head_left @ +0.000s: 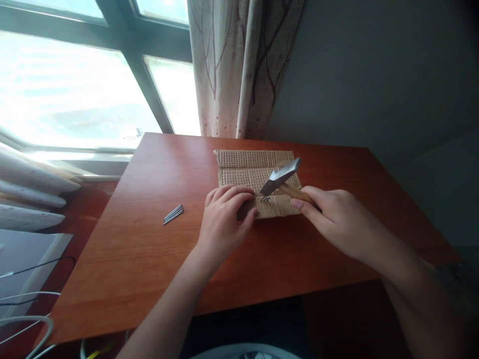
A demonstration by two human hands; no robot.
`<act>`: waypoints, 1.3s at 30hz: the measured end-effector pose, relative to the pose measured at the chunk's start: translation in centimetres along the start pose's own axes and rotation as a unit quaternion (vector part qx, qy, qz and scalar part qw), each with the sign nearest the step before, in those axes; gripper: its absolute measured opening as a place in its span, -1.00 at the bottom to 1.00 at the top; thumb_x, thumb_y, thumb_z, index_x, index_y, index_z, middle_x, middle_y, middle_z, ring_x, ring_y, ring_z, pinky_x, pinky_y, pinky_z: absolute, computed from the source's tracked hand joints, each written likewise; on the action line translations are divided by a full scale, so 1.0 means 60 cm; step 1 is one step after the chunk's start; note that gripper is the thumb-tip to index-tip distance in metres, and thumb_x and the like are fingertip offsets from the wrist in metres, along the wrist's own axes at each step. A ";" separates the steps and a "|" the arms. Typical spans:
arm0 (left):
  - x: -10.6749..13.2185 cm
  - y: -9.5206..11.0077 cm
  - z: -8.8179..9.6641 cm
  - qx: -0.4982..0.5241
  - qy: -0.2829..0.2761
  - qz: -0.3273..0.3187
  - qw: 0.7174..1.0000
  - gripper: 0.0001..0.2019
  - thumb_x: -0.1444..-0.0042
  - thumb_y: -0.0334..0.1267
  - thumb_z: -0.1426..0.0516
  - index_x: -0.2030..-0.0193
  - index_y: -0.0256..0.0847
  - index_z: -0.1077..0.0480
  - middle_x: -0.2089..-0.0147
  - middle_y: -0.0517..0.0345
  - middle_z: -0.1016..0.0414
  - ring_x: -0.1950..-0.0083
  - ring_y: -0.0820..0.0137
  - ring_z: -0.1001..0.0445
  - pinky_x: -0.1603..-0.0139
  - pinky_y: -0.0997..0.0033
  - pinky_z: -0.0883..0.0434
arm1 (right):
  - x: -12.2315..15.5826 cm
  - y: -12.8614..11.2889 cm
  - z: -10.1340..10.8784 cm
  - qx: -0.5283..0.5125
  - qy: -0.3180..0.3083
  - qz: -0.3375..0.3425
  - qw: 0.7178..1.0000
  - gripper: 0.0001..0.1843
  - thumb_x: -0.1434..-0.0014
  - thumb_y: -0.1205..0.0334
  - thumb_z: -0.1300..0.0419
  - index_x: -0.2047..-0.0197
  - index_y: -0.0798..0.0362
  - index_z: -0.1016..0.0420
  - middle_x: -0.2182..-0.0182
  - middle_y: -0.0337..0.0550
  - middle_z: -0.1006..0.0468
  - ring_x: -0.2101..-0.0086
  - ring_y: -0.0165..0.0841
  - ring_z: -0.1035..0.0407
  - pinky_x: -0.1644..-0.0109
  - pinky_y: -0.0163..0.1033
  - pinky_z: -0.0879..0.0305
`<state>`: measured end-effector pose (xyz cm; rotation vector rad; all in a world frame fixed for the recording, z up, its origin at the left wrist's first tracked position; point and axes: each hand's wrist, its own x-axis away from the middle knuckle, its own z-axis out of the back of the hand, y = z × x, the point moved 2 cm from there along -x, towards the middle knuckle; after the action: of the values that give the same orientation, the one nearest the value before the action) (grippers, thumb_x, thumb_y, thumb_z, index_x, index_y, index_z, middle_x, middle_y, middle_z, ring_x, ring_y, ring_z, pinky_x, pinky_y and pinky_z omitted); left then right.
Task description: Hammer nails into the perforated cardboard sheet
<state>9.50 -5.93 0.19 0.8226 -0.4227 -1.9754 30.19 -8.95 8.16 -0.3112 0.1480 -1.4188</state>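
A perforated piece of brown cardboard (251,172) lies on the red-brown wooden table (149,249). My left hand (224,219) rests on the cardboard's near left edge, fingers curled and pinched toward a spot near the hammer head; what they pinch is too small to make out. My right hand (333,217) grips the wooden handle of a hammer (280,178), whose metal head sits low over the cardboard by some dark nail marks (265,199). A small bundle of loose nails (173,214) lies on the table to the left of my left hand.
A window (75,89) and a patterned curtain (243,70) stand behind the table, with a grey wall to the right. White slats and cables (26,299) lie left of the table, beyond its edge.
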 end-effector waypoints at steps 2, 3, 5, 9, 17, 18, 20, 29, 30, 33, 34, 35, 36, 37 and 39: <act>0.000 0.000 0.000 0.000 0.002 -0.002 1.000 -0.83 -0.19 -0.27 -0.18 0.08 -0.07 -0.49 -0.08 0.17 -0.57 -0.17 0.22 -0.40 -0.25 0.13 -0.24 | 0.000 0.001 -0.001 -0.001 0.006 -0.006 1.000 -0.62 -0.37 -0.02 0.02 0.43 -0.02 -0.24 0.58 -0.27 -0.40 0.55 -0.37 -0.28 0.44 -0.24 0.06; 0.000 0.000 0.000 0.000 0.003 -0.003 1.000 -0.83 -0.19 -0.27 -0.18 0.08 -0.07 -0.49 -0.08 0.16 -0.57 -0.17 0.22 -0.41 -0.24 0.13 -0.24 | 0.000 0.001 -0.001 -0.001 0.006 -0.006 1.000 -0.62 -0.37 -0.02 0.02 0.44 -0.02 -0.24 0.58 -0.27 -0.40 0.54 -0.36 -0.28 0.44 -0.24 0.06; 0.000 0.000 0.000 0.001 0.006 -0.006 1.000 -0.83 -0.19 -0.27 -0.17 0.08 -0.08 -0.49 -0.07 0.16 -0.57 -0.16 0.21 -0.41 -0.23 0.11 -0.25 | 0.000 0.001 -0.003 -0.002 -0.001 -0.004 1.000 -0.63 -0.37 0.00 0.01 0.44 -0.02 -0.24 0.57 -0.27 -0.41 0.54 -0.36 -0.29 0.44 -0.24 0.05; 0.000 -0.001 -0.001 0.002 0.012 -0.011 1.000 -0.84 -0.19 -0.28 -0.18 0.09 -0.08 -0.49 -0.07 0.17 -0.58 -0.15 0.21 -0.42 -0.22 0.09 -0.25 | -0.003 0.001 -0.008 -0.007 -0.010 0.001 1.000 -0.63 -0.37 0.00 0.01 0.44 -0.01 -0.25 0.55 -0.26 -0.44 0.52 -0.36 -0.31 0.43 -0.24 0.05; 0.000 -0.001 -0.001 0.003 0.012 -0.011 1.000 -0.83 -0.19 -0.28 -0.18 0.08 -0.07 -0.49 -0.07 0.17 -0.58 -0.15 0.21 -0.42 -0.22 0.08 -0.25 | -0.005 0.005 -0.014 -0.012 -0.014 -0.003 1.000 -0.64 -0.37 -0.01 0.02 0.42 -0.02 -0.27 0.55 -0.25 -0.44 0.52 -0.35 -0.30 0.42 -0.23 0.04; 0.000 -0.001 -0.001 0.002 0.012 -0.011 1.000 -0.83 -0.19 -0.28 -0.18 0.08 -0.07 -0.49 -0.07 0.18 -0.58 -0.15 0.21 -0.42 -0.22 0.08 -0.25 | -0.005 0.006 -0.014 -0.014 -0.012 -0.006 1.000 -0.63 -0.37 -0.01 0.02 0.42 -0.02 -0.26 0.55 -0.26 -0.43 0.52 -0.35 -0.30 0.42 -0.24 0.04; 0.000 -0.001 -0.001 0.002 0.011 -0.012 1.000 -0.83 -0.19 -0.28 -0.18 0.08 -0.07 -0.49 -0.07 0.18 -0.58 -0.15 0.21 -0.42 -0.22 0.08 -0.25 | -0.004 0.006 -0.014 -0.021 -0.005 -0.011 1.000 -0.62 -0.36 -0.02 0.01 0.44 -0.02 -0.25 0.56 -0.27 -0.42 0.53 -0.36 -0.29 0.43 -0.24 0.05; 0.000 0.000 -0.001 0.004 0.010 -0.011 1.000 -0.83 -0.19 -0.29 -0.18 0.08 -0.06 -0.49 -0.07 0.20 -0.58 -0.15 0.22 -0.43 -0.21 0.09 -0.25 | -0.001 0.006 -0.012 -0.063 0.035 0.013 0.997 -0.62 -0.35 0.02 -0.06 0.47 0.00 -0.24 0.62 -0.32 -0.33 0.58 -0.43 -0.21 0.47 -0.26 0.05; 0.000 0.000 -0.001 0.003 0.010 -0.010 1.000 -0.84 -0.19 -0.29 -0.18 0.09 -0.06 -0.49 -0.07 0.20 -0.58 -0.15 0.22 -0.42 -0.21 0.09 -0.25 | 0.001 0.008 -0.008 -0.079 0.053 0.017 0.995 -0.60 -0.34 0.03 -0.08 0.50 0.01 -0.21 0.65 -0.34 -0.28 0.60 -0.45 -0.17 0.50 -0.27 0.06; 0.001 0.000 0.000 0.002 0.008 -0.010 1.000 -0.84 -0.19 -0.29 -0.18 0.09 -0.07 -0.49 -0.07 0.20 -0.58 -0.15 0.22 -0.42 -0.21 0.09 -0.25 | 0.006 0.018 0.005 -0.145 0.118 0.014 0.982 -0.59 -0.30 0.03 -0.15 0.52 0.02 -0.22 0.66 -0.37 -0.20 0.63 -0.49 -0.09 0.54 -0.29 0.07; 0.001 0.000 0.000 0.002 0.007 -0.010 1.000 -0.84 -0.19 -0.29 -0.18 0.09 -0.07 -0.49 -0.07 0.19 -0.58 -0.15 0.22 -0.42 -0.22 0.08 -0.25 | 0.006 0.023 0.009 -0.180 0.151 0.008 0.972 -0.61 -0.28 0.03 -0.19 0.51 0.02 -0.26 0.65 -0.37 -0.20 0.62 -0.49 -0.09 0.55 -0.29 0.06; 0.001 0.000 0.000 0.003 0.007 -0.010 1.000 -0.85 -0.19 -0.29 -0.18 0.09 -0.07 -0.49 -0.07 0.19 -0.58 -0.14 0.22 -0.42 -0.22 0.09 -0.25 | 0.004 0.030 0.013 -0.226 0.189 0.004 0.956 -0.64 -0.25 0.04 -0.22 0.49 0.02 -0.30 0.64 -0.37 -0.21 0.62 -0.49 -0.10 0.55 -0.29 0.05; 0.001 0.000 0.000 0.003 0.006 -0.009 1.000 -0.85 -0.19 -0.29 -0.18 0.09 -0.07 -0.49 -0.07 0.20 -0.58 -0.14 0.23 -0.42 -0.21 0.09 -0.25 | 0.001 0.037 0.016 -0.286 0.228 0.005 0.931 -0.68 -0.23 0.06 -0.26 0.47 0.03 -0.34 0.64 -0.36 -0.23 0.62 -0.50 -0.10 0.56 -0.29 0.03; 0.001 0.000 0.000 0.004 0.006 -0.009 1.000 -0.85 -0.19 -0.29 -0.18 0.10 -0.07 -0.49 -0.07 0.20 -0.57 -0.14 0.23 -0.43 -0.22 0.09 -0.25 | -0.003 0.045 0.018 -0.354 0.265 0.016 0.897 -0.71 -0.19 0.10 -0.29 0.46 0.03 -0.37 0.64 -0.37 -0.23 0.64 -0.51 -0.09 0.58 -0.29 0.03; 0.000 0.000 0.000 0.004 0.006 -0.009 1.000 -0.85 -0.19 -0.28 -0.18 0.10 -0.07 -0.49 -0.07 0.20 -0.58 -0.14 0.23 -0.43 -0.22 0.09 -0.26 | -0.015 0.058 0.019 -0.475 0.284 0.047 0.831 -0.71 -0.16 0.15 -0.32 0.48 0.04 -0.34 0.70 -0.41 -0.16 0.71 -0.53 0.00 0.63 -0.29 0.11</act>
<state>9.50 -5.96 0.20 0.8458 -0.4184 -1.9855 33.69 -7.49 8.12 -0.6709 1.3721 -1.2054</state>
